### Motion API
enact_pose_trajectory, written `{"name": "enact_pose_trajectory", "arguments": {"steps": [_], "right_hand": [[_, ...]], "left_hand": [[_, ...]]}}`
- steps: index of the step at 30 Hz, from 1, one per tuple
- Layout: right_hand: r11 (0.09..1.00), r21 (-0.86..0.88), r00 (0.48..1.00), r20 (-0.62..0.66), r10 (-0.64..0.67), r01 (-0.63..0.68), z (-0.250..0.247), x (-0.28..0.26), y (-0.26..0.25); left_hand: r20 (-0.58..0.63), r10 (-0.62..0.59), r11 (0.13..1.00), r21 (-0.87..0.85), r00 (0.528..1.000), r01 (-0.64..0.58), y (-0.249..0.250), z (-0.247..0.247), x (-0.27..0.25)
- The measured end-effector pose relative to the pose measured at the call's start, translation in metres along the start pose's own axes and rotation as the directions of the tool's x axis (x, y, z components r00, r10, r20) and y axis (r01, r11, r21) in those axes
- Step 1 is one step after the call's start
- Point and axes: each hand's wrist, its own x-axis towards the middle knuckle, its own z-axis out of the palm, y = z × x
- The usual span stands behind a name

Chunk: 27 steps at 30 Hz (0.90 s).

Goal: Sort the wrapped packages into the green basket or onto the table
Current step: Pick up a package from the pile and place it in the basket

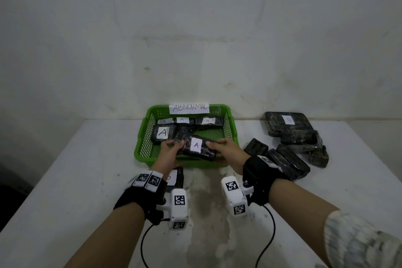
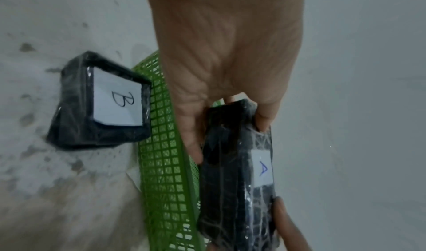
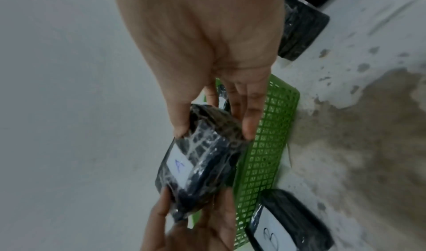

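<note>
Head view, held package: a black wrapped package labelled A is gripped at its two ends over the near part of the green basket, lifted above the basket's near rim.
Head view, left hand: the left hand is curled round the package's left end.
Head view, right hand: the right hand is curled round the package's right end.
Head view, basket contents: several A packages are seen lying inside, and a paper sign reading ABNORMAL is fixed at the far rim.
Head view, table: a group of dark packages is spread on the white table to the right of the basket; the farthest one carries a B label. A further package is partly hidden behind the left wrist, just in front of the basket.

Left wrist view, grip: the package's end is pinched between thumb and fingers, with the A label turned up; fingertips of the other hand are seen at the far end.
Left wrist view, surroundings: a B package is seen on the table, touching the basket's mesh wall.

Right wrist view, grip: the package's end is clamped between the thumb and fingers; the left hand is seen gripping the opposite end.
Right wrist view, surroundings: the basket wall is seen beside the package, and the B package lies just outside it.
</note>
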Motion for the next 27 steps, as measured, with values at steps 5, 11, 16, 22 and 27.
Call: {"name": "enact_pose_trajectory", "arguments": {"steps": [5, 11, 16, 22, 27], "right_hand": [[0.99, 0.135, 0.999, -0.043, 0.034, -0.028, 0.016, 0.01, -0.008], [0.956, 0.29, 0.97, -0.216, 0.107, -0.041, 0.027, 0.051, -0.016], [0.955, 0.27, 0.927, -0.311, 0.207, -0.123, 0.032, 0.092, -0.016], [0.981, 0.045, 0.942, -0.275, 0.193, -0.188, 0.047, 0.133, -0.009], [0.98, 0.003, 0.936, -0.295, 0.192, -0.2, 0.046, 0.162, 0.003]], "left_hand": [[-0.106, 0.149, 0.883, 0.462, 0.983, -0.084, 0.001, -0.014, 0.017], [-0.274, 0.329, 0.466, 0.879, 0.904, 0.097, 0.015, -0.035, 0.05], [-0.408, 0.388, 0.497, 0.848, 0.826, 0.185, 0.022, -0.052, 0.078], [-0.397, 0.162, 0.614, 0.757, 0.904, 0.222, 0.014, -0.074, 0.106], [-0.355, 0.204, 0.566, 0.803, 0.912, 0.186, 0.011, -0.075, 0.096]]}}
